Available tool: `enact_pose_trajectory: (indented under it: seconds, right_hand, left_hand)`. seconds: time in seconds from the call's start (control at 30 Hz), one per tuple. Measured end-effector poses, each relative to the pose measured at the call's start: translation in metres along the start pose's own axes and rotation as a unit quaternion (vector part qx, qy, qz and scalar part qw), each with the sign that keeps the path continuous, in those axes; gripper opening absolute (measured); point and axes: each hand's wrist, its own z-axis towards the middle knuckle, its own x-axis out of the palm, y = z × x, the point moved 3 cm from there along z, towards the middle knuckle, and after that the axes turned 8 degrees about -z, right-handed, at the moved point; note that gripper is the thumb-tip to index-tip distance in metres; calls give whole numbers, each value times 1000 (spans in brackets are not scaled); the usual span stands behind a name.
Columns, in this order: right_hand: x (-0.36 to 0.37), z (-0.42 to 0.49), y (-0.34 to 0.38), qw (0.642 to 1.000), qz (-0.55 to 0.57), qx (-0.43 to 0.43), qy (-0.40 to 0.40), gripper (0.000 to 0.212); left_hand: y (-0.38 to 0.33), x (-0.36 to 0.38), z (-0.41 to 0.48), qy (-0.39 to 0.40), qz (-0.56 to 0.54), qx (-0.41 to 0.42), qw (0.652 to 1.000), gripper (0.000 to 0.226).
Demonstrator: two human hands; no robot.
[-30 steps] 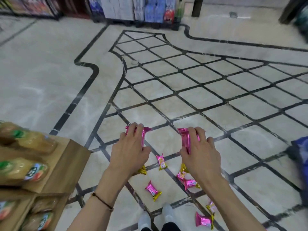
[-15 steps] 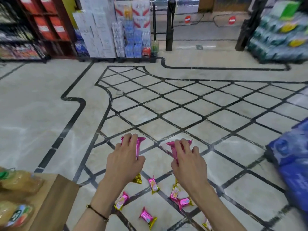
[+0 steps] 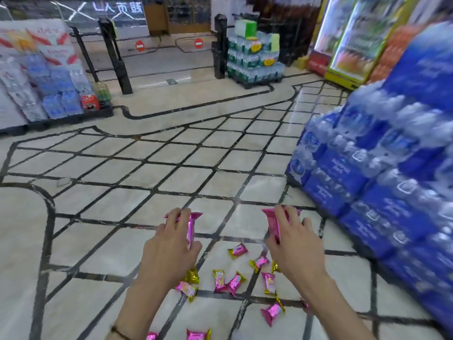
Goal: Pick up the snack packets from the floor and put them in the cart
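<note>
My left hand (image 3: 171, 246) grips a pink snack packet (image 3: 192, 223), held out in front of me above the floor. A second pink snack packet (image 3: 272, 222) is gripped in my right hand (image 3: 295, 244) at about the same height. Below and between my hands, several small pink-and-gold snack packets (image 3: 235, 282) lie scattered on the tiled floor (image 3: 122, 253). More of them sit near the bottom edge (image 3: 197, 334). No cart shows in this view.
A tall stack of blue bottled-water packs (image 3: 382, 173) stands close on my right. Further stacks of goods (image 3: 49, 87) line the left, green-labelled water packs (image 3: 252, 57) and black entrance posts (image 3: 117, 60) stand at the back. A lit fridge (image 3: 353, 40) is at the far right.
My view has lifted and turned to the right. The wooden shelf on the left has left the view and the blue water stack fills the right. Both hands still hold their packets.
</note>
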Motion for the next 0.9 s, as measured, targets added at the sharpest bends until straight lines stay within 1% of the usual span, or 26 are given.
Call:
enact_pose_trajectory:
  seconds: [0.13,0.23,0.33,0.47,0.53,0.67,0.8,0.9]
  right_hand:
    - [-15,-46,-52,995,-9,97,1,57]
    - [-25,-83,-94,985,-20,172,0,58]
    - [-32,-125,-137,968,-22,250,2,58]
    - [-38,-195,-202,935,-34,353,2,62]
    - [-40,-237,-237,916,-44,398,7,62]
    - [-38,-334,-303,872,-59,485,32,60]
    - [-38,-444,-362,828,-67,554,60,58]
    - [-39,-523,-403,799,-65,596,42,60]
  left_hand:
    - [-53,15,8,42,-7,98,994,69]
    - [-102,31,4,69,-18,161,984,70]
    - [-157,52,-7,97,-23,235,967,67]
    - [-241,83,-34,132,-13,303,944,66]
    - [-289,99,-56,147,-18,351,925,64]
    - [-386,135,-126,202,-45,444,872,57]
    - [-481,171,-223,236,-54,524,816,64]
    - [-544,195,-299,261,-52,571,777,68]
